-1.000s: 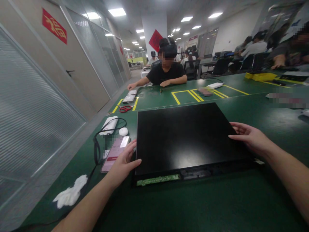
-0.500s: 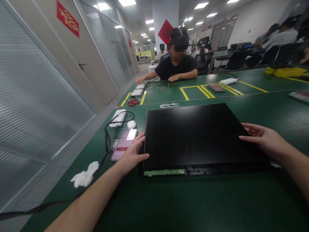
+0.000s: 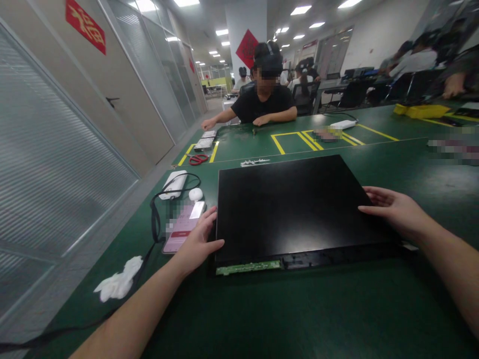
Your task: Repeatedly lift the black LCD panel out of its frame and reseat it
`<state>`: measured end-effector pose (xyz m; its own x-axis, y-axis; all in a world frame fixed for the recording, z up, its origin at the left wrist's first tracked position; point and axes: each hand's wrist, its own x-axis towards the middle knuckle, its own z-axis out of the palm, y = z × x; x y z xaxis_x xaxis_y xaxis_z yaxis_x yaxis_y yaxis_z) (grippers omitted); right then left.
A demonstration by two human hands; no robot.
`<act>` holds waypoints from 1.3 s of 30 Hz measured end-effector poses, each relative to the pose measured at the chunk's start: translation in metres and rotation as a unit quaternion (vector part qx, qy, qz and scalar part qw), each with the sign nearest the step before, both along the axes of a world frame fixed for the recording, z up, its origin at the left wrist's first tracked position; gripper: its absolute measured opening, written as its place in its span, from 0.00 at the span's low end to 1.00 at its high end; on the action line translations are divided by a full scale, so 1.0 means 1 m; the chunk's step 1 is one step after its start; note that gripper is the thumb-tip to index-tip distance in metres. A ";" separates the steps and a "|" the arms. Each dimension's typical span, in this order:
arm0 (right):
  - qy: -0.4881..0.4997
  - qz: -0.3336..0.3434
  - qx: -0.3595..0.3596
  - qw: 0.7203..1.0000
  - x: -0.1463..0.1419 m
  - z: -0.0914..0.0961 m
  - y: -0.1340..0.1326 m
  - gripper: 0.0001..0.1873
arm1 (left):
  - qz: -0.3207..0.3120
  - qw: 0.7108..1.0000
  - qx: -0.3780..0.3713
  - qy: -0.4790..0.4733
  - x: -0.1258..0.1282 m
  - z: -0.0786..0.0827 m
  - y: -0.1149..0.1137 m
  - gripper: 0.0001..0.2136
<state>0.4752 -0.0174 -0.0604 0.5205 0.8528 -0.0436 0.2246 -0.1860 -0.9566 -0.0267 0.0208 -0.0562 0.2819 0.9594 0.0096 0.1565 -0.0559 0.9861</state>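
Observation:
A black LCD screen panel (image 3: 288,209) is in front of me, face up over the green table. A green circuit board strip (image 3: 249,267) and a dark strip run along its near edge. My left hand (image 3: 198,238) grips the left edge, thumb on top at the near corner and fingers along the side. At the right edge, my right hand (image 3: 392,209) has its thumb over the top; its fingers are partly hidden behind the edge. Whether the panel rests on the table or is slightly raised, I cannot tell.
Left of the panel lie a phone (image 3: 183,227), a white earbud case (image 3: 195,194), a white power bank (image 3: 174,185) with a black cable, and crumpled white tissue (image 3: 119,280). Red scissors (image 3: 198,159) lie farther back. A person (image 3: 264,97) sits across the green table (image 3: 299,314).
The view has swung a little, so everything sits farther left. The glare on the panel has moved from its far edge to its near part. Both hands keep their places on the edges.

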 end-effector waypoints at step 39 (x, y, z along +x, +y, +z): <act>-0.035 0.005 -0.062 0.997 -0.002 -0.005 0.002 0.41 | -0.010 0.992 0.034 0.123 -0.006 -0.009 0.000 0.28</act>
<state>0.4732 -0.0155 -0.0658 0.5172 0.8483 -0.1135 0.2923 -0.2997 -0.9081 -0.0328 0.0209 -0.0653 0.3026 0.9531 0.0032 0.3908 -0.1271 0.9117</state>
